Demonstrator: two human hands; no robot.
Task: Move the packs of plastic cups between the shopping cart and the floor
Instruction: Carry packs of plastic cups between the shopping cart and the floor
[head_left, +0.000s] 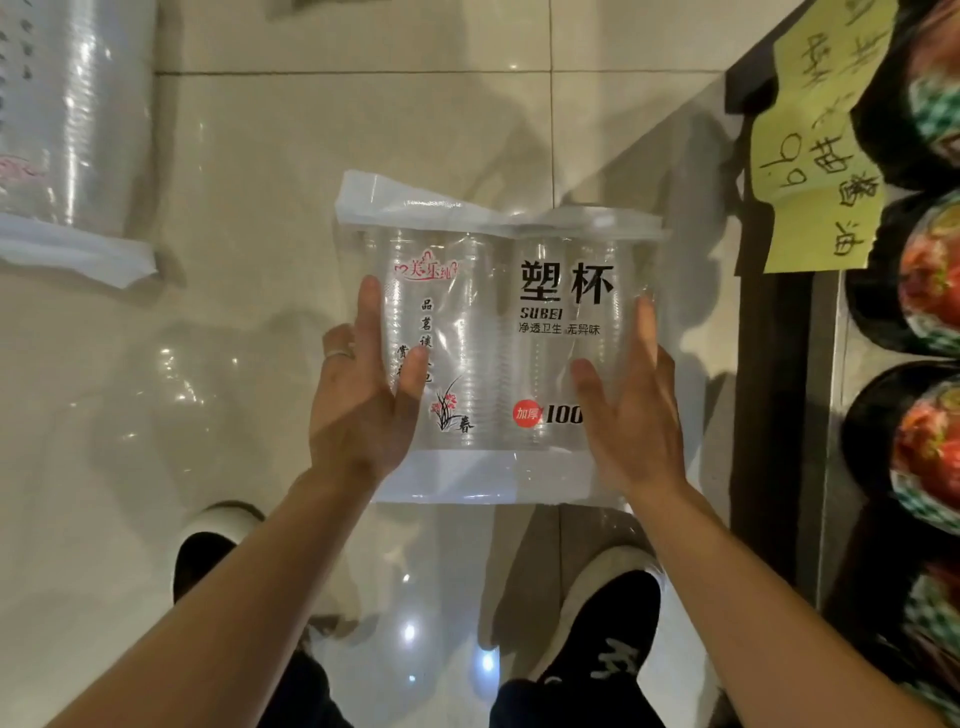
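Both hands, left (358, 400) & right (631, 410), grip 1 cup pack (498, 332); 2nd pack (72, 119) on floor (249, 208).

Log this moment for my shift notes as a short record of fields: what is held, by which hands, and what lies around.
held item: pack of plastic cups, clear wrap with black and red print
left hand: flat against the pack's left side, ring on one finger
right hand: flat against the pack's right side
second pack: lying on the tiled floor, upper left
right edge: dark shelf with a yellow handwritten sign and patterned bowls
shopping cart: not in view
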